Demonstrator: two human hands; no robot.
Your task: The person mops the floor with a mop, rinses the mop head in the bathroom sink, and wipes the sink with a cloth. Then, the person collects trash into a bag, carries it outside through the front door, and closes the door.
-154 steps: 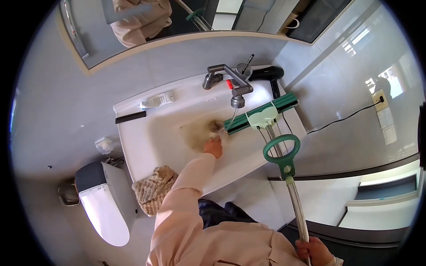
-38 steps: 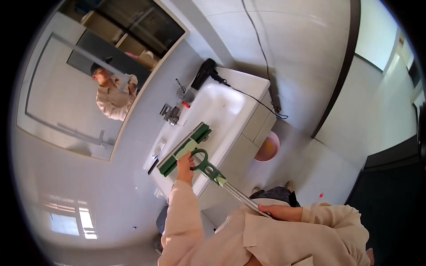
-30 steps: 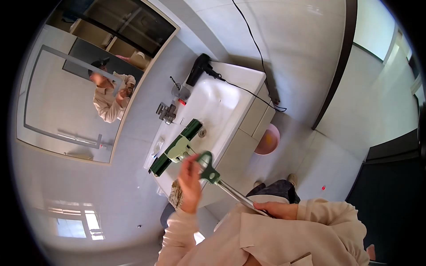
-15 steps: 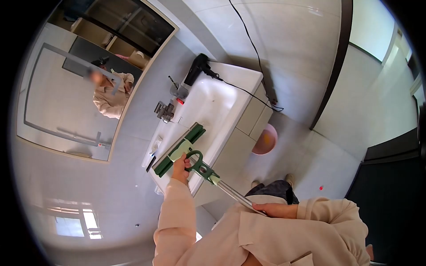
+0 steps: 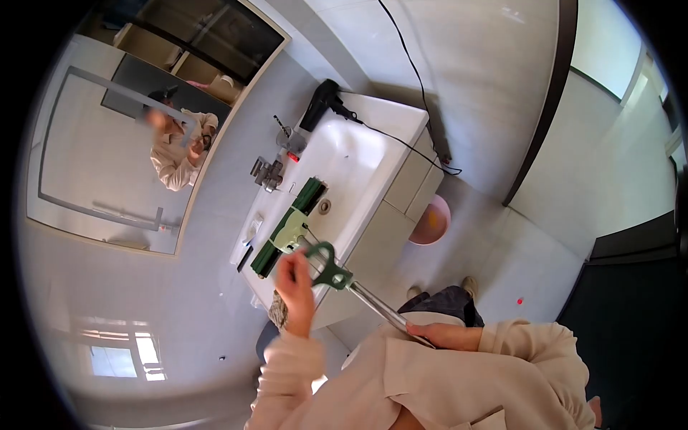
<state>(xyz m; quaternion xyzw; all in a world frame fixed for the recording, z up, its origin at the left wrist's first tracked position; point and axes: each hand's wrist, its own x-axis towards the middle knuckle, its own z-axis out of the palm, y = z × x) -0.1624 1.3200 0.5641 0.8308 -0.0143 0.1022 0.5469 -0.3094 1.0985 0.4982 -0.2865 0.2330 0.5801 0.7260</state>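
Observation:
A sponge mop [image 5: 290, 231] with a green head and a looped dark green lever lies across the white sink [image 5: 390, 115], its head over the basin's tap side. My right hand [image 5: 446, 335] is closed round the mop's metal pole near my waist. Beside the lever and the lower end of the head is my left hand [image 5: 294, 283], fingers curled and slightly blurred. I cannot make out whether it touches the lever or holds anything. Below the left hand, a brownish, rough-textured thing [image 5: 278, 312] shows at the sink's corner.
A black hair dryer [image 5: 320, 105] lies on the sink's far end, its cord trailing over the edge. Near the tap [image 5: 267, 174] stands a cup [image 5: 290, 140]. On the floor is a pink basin [image 5: 432, 221]. A mirror [image 5: 93, 165] hangs on the left wall.
My left hand has come away from the mop head, back toward me, and its fingers have curled. The head has shifted slightly, uncovering the drain. My right hand stays on the pole.

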